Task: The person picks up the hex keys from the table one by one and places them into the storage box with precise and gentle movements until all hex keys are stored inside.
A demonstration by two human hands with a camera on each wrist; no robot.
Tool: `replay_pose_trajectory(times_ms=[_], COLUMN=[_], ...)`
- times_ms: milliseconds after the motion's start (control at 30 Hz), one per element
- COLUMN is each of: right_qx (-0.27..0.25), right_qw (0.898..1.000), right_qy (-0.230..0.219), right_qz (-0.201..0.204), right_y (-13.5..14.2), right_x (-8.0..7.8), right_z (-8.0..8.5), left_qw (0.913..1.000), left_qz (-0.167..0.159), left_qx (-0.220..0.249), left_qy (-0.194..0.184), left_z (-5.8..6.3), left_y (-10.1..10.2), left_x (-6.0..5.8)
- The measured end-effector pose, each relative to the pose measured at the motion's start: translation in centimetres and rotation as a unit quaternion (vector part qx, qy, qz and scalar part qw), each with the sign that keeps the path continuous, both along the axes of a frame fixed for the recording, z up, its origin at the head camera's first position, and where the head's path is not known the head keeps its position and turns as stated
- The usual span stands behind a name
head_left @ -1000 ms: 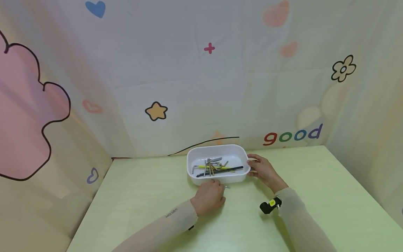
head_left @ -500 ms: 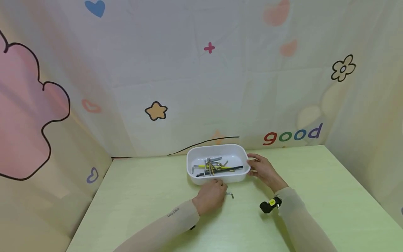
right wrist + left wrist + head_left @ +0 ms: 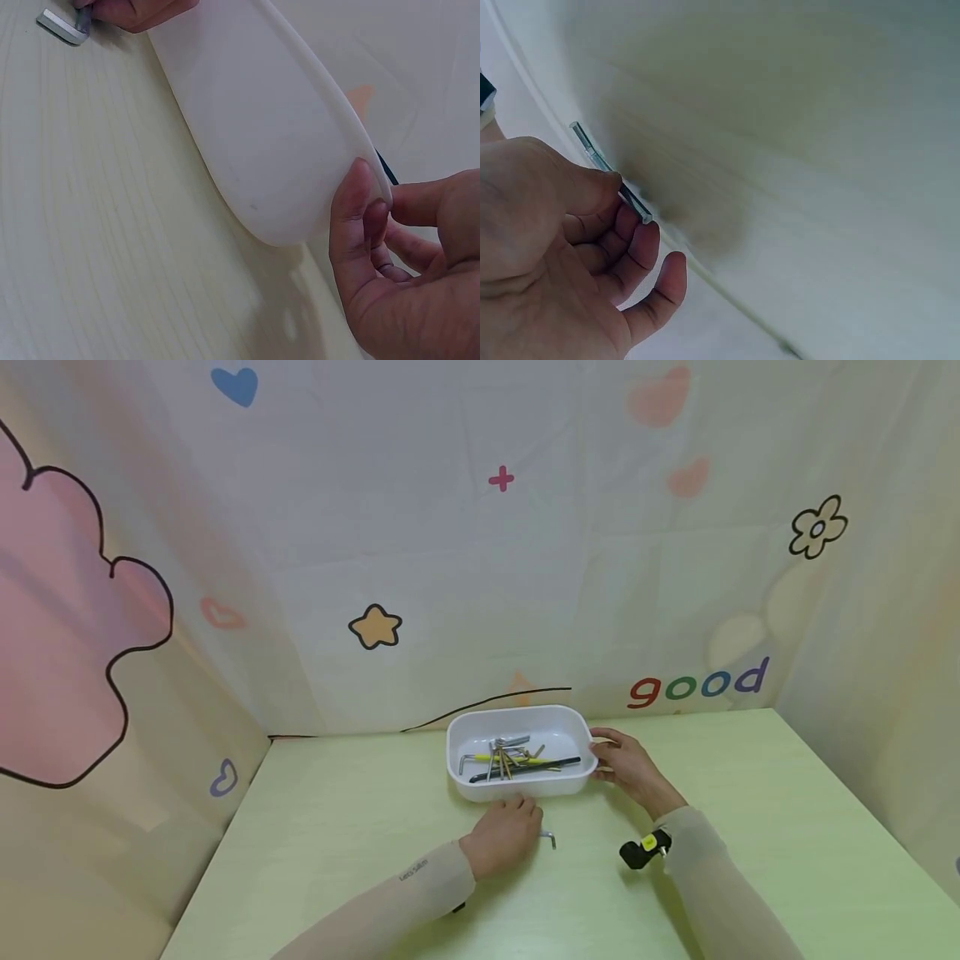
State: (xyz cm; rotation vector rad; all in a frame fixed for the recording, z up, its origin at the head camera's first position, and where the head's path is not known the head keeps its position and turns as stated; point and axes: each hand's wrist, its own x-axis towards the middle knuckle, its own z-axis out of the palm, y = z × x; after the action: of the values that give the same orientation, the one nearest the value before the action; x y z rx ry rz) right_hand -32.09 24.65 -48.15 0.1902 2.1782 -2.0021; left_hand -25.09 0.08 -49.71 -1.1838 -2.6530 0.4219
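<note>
My left hand is just in front of the white plastic bin, low over the table. It pinches a small silver hex key between thumb and fingers. The bent end of that hex key sticks out on the right of the hand in the head view. My right hand grips the right end of the bin, thumb and fingers at its rim. Inside the bin lie several hex keys, a yellow one and a long black one among them.
The bin stands near the back edge of the pale green table. A printed curtain hangs behind it and at both sides. On the right wrist sits a black device.
My left hand has drawn slightly back from the bin's front wall, bringing the hex key nearer, with more of its bent end showing. The right hand and bin have stayed put.
</note>
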Motion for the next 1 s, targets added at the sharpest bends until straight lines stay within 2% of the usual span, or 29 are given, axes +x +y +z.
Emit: replay_pose_trajectory(times_ms=[200, 400, 633, 800, 1000], right_qx=[0.002, 0.011, -0.003, -0.010, -0.015], right_qw=[1.000, 1.000, 1.000, 1.000, 1.000], right_qy=[-0.002, -0.008, 0.005, 0.001, -0.003], right_qz=[-0.004, -0.006, -0.001, 0.003, 0.004], right_y=[0.0, 0.1, 0.0, 0.0, 0.2], right_x=[-0.2, -0.2, -0.2, -0.2, -0.1], right_z=[-0.2, -0.4, 0.0, 0.2, -0.2], left_qw=[0.9983, 0.9968, 0.9981, 0.9983, 0.9965], left_qz=[-0.029, -0.042, -0.039, -0.028, -0.031], left_qx=[-0.007, -0.001, 0.003, 0.014, 0.042], left_qy=[0.051, 0.067, 0.047, 0.049, 0.065], left_z=[-0.3, 0.1, 1.7, 3.2, 4.4], left_y=[-0.3, -0.7, -1.0, -1.3, -1.6], left_x=[0.3, 0.9, 0.8, 0.5, 0.0])
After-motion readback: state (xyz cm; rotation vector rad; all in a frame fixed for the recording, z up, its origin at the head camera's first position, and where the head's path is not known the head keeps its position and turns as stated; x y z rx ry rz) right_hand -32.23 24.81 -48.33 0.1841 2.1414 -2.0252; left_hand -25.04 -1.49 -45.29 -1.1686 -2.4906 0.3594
